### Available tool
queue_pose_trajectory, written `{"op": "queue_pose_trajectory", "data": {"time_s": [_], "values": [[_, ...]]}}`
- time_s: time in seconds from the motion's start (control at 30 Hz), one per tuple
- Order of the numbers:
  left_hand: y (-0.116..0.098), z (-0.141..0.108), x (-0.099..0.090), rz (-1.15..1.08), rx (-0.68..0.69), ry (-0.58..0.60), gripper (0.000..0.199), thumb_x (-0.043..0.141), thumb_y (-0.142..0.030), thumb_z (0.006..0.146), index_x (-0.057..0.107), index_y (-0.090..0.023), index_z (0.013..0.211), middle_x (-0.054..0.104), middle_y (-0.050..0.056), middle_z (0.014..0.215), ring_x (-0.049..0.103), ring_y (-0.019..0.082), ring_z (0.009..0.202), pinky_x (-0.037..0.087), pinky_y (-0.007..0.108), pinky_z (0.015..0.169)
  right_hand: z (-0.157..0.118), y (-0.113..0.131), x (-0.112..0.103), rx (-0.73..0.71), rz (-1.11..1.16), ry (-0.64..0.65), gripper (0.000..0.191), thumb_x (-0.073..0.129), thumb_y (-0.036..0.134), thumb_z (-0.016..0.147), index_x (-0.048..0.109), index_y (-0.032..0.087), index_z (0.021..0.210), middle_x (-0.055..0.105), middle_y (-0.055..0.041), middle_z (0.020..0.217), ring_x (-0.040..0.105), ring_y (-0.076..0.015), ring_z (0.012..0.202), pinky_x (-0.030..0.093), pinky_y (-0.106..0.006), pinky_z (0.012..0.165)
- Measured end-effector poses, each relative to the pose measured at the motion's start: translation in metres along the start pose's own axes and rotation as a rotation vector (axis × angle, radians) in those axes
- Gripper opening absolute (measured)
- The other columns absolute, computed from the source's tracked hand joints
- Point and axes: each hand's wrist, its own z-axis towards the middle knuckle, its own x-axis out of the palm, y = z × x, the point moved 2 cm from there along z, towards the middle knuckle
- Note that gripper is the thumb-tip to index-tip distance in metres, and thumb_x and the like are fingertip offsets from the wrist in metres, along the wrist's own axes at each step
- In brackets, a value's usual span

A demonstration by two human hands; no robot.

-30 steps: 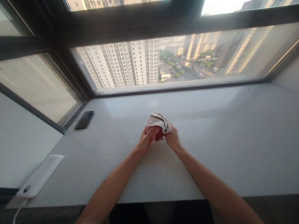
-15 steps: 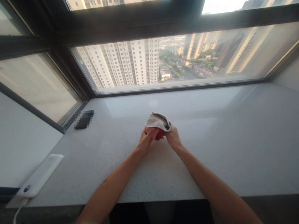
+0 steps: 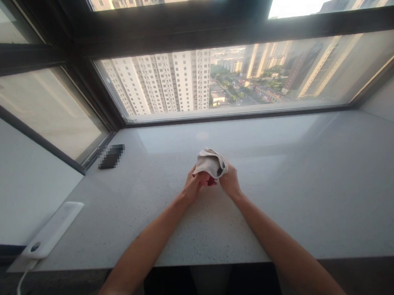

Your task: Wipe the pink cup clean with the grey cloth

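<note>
Where the hands meet, grip: left hand (image 3: 191, 189) and right hand (image 3: 230, 183) together, clamped on a crumpled off-white cloth (image 3: 210, 162) folded over a red object (image 3: 212, 181).
Why so: cloth lies between palms and red object, leaving only a small patch showing; its kind is hidden.
Position: held at centre, just above the tabletop (image 3: 291, 213).
Nearby: blurred phone (image 3: 111, 156) by the window frame (image 3: 175, 40); white power bank (image 3: 51, 230) with cable (image 3: 20, 293), far left.

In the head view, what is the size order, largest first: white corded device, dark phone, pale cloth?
Largest: the white corded device.
Then the dark phone and the pale cloth look alike; nearness to the camera makes ranking them unsure.
</note>
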Motion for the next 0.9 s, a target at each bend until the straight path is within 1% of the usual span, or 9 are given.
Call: {"op": "queue_pose_trajectory", "data": {"time_s": [0.07,0.13,0.2,0.3,0.47,0.53,0.63,0.73,0.9], "values": [[-0.005,-0.002,0.003,-0.017,0.014,0.004,0.067,0.093,-0.056,0.079,0.071,-0.022,0.132,0.077,0.012,0.121,0.076,0.028,0.093,0.07,0.043,0.075,0.0,-0.01,0.004,0.132,0.058,0.036,0.029,0.061,0.023,0.083,0.078,0.014,0.104,0.082,-0.0065,0.087,0.076,-0.0243,0.078,0.064,-0.032,0.072],[-0.006,-0.002,0.006,-0.035,0.037,0.006,0.068,0.093,-0.058,0.077,0.071,-0.021,0.131,0.077,0.012,0.123,0.077,0.029,0.097,0.069,0.041,0.077,-0.001,-0.012,0.003,0.138,0.056,0.028,0.03,0.06,0.023,0.081,0.078,0.014,0.103,0.082,-0.0056,0.085,0.075,-0.0243,0.075,0.063,-0.032,0.068],[-0.005,-0.003,0.008,-0.033,0.038,0.011,0.065,0.093,-0.059,0.076,0.074,-0.019,0.124,0.079,0.014,0.12,0.077,0.029,0.097,0.069,0.042,0.079,-0.002,-0.006,-0.003,0.037,0.003,-0.011,0.041,0.058,0.02,0.082,0.078,0.015,0.117,0.084,-0.0078,0.098,0.079,-0.0266,0.086,0.065,-0.035,0.077],[0.002,-0.002,0.009,-0.002,-0.02,0.043,0.063,0.091,-0.061,0.078,0.077,-0.017,0.121,0.079,0.017,0.121,0.077,0.034,0.099,0.07,0.047,0.078,-0.003,0.008,-0.012,-0.209,-0.108,-0.009,0.052,0.056,0.016,0.09,0.073,0.021,0.139,0.08,-0.0128,0.134,0.076,-0.0303,0.123,0.061,-0.043,0.106],[0.008,0.002,0.005,0.027,0.048,0.01,0.061,0.089,-0.057,0.08,0.077,-0.02,0.126,0.077,0.016,0.132,0.074,0.04,0.119,0.069,0.057,0.091,-0.001,0.022,-0.014,-0.485,-0.301,0.088,0.051,0.062,0.026,0.102,0.064,0.028,0.153,0.065,-0.0134,0.159,0.057,-0.0351,0.153,0.03,-0.066,0.136],[0.008,0.003,0.004,0.03,0.122,-0.025,0.061,0.087,-0.057,0.082,0.075,-0.022,0.131,0.075,0.014,0.14,0.067,0.039,0.136,0.064,0.061,0.108,0.0,0.025,-0.012,-0.564,-0.35,0.129,0.055,0.067,0.03,0.101,0.062,0.029,0.156,0.061,-0.0132,0.164,0.051,-0.0379,0.158,0.021,-0.071,0.137],[0.009,0.004,0.003,0.028,0.184,-0.045,0.061,0.086,-0.055,0.085,0.071,-0.024,0.136,0.07,0.013,0.149,0.057,0.034,0.152,0.055,0.059,0.123,0.0,0.033,-0.012,-0.646,-0.351,0.158,0.062,0.067,0.028,0.1,0.057,0.03,0.161,0.057,-0.0123,0.168,0.047,-0.0371,0.161,0.028,-0.069,0.137],[0.015,0.003,-0.001,0.038,0.173,-0.048,0.059,0.087,-0.047,0.085,0.069,-0.026,0.138,0.067,0.013,0.154,0.055,0.032,0.155,0.056,0.056,0.122,-0.004,0.044,-0.014,-0.704,-0.361,0.158,0.08,0.068,0.02,0.092,0.047,0.029,0.169,0.05,-0.0119,0.173,0.039,-0.0394,0.166,0.023,-0.073,0.137],[0.022,0.001,-0.008,0.008,0.145,-0.152,0.05,0.085,-0.044,0.082,0.072,-0.02,0.124,0.072,0.017,0.14,0.065,0.035,0.143,0.062,0.051,0.113,-0.009,0.055,-0.011,-0.713,-0.382,0.338,0.1,0.061,0.011,0.083,0.031,0.026,0.177,0.05,-0.0113,0.173,0.042,-0.037,0.164,0.025,-0.067,0.139]]}}
